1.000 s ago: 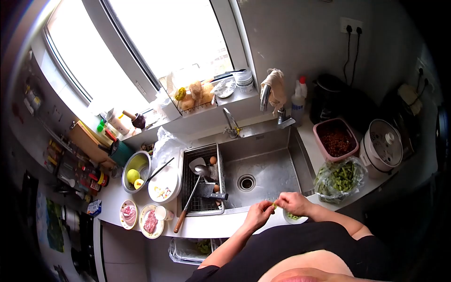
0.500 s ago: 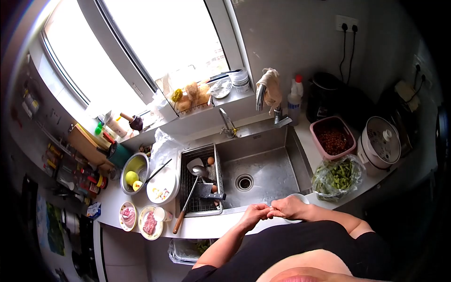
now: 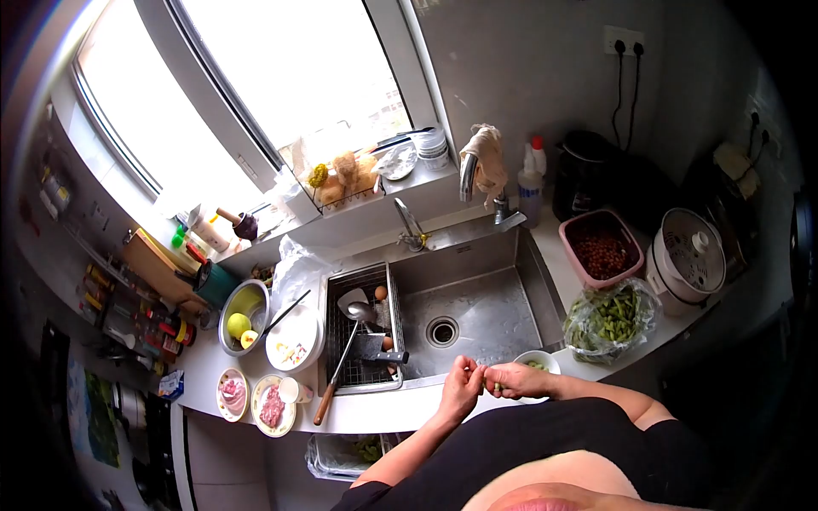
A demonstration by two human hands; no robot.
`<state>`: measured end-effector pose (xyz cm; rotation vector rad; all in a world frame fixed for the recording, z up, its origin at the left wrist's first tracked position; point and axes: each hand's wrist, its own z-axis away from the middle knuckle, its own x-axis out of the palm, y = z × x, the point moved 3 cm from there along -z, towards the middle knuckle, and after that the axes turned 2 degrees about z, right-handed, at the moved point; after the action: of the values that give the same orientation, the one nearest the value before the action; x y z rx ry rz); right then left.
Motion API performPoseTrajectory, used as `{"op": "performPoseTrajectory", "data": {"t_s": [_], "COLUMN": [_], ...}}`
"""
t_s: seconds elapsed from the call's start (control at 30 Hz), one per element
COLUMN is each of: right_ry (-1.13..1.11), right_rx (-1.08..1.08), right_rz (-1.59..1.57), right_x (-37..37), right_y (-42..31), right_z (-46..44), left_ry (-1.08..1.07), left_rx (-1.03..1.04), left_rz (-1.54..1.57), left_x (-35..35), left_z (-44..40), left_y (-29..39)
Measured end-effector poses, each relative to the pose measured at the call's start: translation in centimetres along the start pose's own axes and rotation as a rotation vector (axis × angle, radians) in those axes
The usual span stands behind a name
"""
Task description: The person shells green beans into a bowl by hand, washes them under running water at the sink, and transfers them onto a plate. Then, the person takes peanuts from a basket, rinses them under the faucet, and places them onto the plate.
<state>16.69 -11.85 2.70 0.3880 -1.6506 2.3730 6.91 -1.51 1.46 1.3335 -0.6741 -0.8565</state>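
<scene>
A person in a black top is holding both bare hands close together over the white counter (image 3: 430, 416), just in front of the rectangular stainless-steel sink (image 3: 486, 328). The bare right hand (image 3: 515, 381) is curling inward, its fingers pinching a small pale-green pod piece (image 3: 497, 387), mostly hidden and showing only as a short, smooth-looking bit between them. The bare left hand (image 3: 460, 390) is bending its fingers toward the right fingertips; whether it is gripping anything, one cannot tell. Behind the right hand, a round white bowl (image 3: 554, 362) is holding small light-green pieces (image 3: 537, 364). Farther right, a clear, crinkled plastic bag (image 3: 584, 342) is bulging with slender green pods (image 3: 618, 319), duller and darker than the pieces in the bowl. Beyond the sink, a translucent bottle with a red-and-white top (image 3: 530, 187) is standing upright, and at far left a small blue-and-white packet (image 3: 171, 385) is lying on the counter; the printing on both is staying too small to read.
</scene>
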Motion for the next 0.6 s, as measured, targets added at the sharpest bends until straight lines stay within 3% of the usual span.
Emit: {"op": "performPoseTrajectory", "data": {"t_s": [0.07,0.43,0.5,0.6], "right_ry": [0.004,0.057,0.150,0.286], "right_rx": [-0.158,-0.137,-0.190,-0.249], "right_rz": [0.303,0.355,0.541,0.615], "right_x": [-0.1,-0.2,-0.1,-1.1], "right_y": [0.7,0.4,-0.4,0.4], "right_z": [-0.6,-0.3,0.0,-0.3], "left_ry": [0.015,0.064,0.091,0.061], "left_rx": [-0.001,-0.029,0.005,0.023], "left_rz": [-0.005,0.134,0.288,0.161], "left_x": [0.3,0.8,0.5,0.3], "left_z": [0.1,-0.2,-0.4,-0.2], "left_y": [0.3,0.3,-0.3,0.0]}}
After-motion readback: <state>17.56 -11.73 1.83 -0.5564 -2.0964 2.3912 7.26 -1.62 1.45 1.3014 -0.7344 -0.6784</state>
